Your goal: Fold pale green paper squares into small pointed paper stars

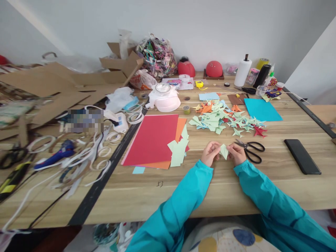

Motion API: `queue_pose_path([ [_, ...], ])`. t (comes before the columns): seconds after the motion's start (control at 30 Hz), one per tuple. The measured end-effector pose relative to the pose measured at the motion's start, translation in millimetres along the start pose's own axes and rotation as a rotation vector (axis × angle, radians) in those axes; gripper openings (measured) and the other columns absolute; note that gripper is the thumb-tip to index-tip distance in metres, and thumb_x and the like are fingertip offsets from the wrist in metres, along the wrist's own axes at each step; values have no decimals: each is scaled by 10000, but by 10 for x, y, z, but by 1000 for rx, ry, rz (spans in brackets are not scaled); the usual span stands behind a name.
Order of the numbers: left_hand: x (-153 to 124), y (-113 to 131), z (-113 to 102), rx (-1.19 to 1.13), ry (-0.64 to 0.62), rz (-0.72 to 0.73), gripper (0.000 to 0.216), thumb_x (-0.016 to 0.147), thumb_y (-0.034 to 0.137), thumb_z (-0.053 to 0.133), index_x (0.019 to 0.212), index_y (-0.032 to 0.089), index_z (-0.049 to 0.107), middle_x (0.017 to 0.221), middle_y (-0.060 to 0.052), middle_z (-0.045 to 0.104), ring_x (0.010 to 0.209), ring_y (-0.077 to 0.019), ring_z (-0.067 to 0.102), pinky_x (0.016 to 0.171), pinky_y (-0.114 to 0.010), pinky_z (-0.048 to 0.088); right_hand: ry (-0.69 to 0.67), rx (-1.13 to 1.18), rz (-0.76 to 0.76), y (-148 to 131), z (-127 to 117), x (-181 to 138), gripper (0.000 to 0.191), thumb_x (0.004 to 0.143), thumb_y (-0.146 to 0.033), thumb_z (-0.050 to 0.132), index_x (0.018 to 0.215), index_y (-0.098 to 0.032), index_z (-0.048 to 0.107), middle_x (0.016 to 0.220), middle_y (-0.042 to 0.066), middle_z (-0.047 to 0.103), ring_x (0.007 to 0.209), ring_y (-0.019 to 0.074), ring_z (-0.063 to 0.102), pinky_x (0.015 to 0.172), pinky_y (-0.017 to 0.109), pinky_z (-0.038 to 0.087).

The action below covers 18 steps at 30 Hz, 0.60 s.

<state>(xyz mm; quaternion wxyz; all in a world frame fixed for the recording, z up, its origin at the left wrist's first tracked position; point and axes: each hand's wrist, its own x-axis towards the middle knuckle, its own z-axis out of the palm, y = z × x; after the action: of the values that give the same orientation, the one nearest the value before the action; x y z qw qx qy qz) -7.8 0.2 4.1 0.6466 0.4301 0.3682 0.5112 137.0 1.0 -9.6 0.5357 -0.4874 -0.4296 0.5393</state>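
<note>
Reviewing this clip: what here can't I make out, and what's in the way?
All in the head view:
Back of the folded pale green paper: faces away; the left hand and right hand cover its side corners.
Most of the orange paper: under the red sheet.
Lower pieces in the folded-paper pile: covered by upper ones.
Whatever is behind the pixelated patch: blurred out.

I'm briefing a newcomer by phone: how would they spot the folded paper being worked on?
On the wooden table, two teal sleeves come in from the near edge. Between the left hand and right hand is a small, pale green, kite-shaped folded paper. Unlike the pile of folded pieces beyond, it is held up by both hands.
</note>
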Motion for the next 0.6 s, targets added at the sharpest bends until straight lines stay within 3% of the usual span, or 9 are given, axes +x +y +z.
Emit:
queue_pose_path([
  [0.37, -25, -73, 14, 150, -7, -43, 360, 669, 439, 648, 863, 159, 534, 631, 28, 530, 457, -66, 489, 432, -197, 374, 45, -44, -102, -18, -29, 15, 291, 680, -422, 673, 568, -186, 546, 430, -35, 531, 359, 95, 455, 369, 231, 350],
  [0.6, -20, -31, 24, 134, -10, -66, 365, 639, 462, 664, 767, 158, 509, 521, 42, 509, 443, -82, 486, 429, -201, 360, 28, -109, -128, -90, -6, -7, 307, 669, -450, 672, 560, -187, 556, 403, -35, 510, 355, 99, 438, 372, 243, 354],
])
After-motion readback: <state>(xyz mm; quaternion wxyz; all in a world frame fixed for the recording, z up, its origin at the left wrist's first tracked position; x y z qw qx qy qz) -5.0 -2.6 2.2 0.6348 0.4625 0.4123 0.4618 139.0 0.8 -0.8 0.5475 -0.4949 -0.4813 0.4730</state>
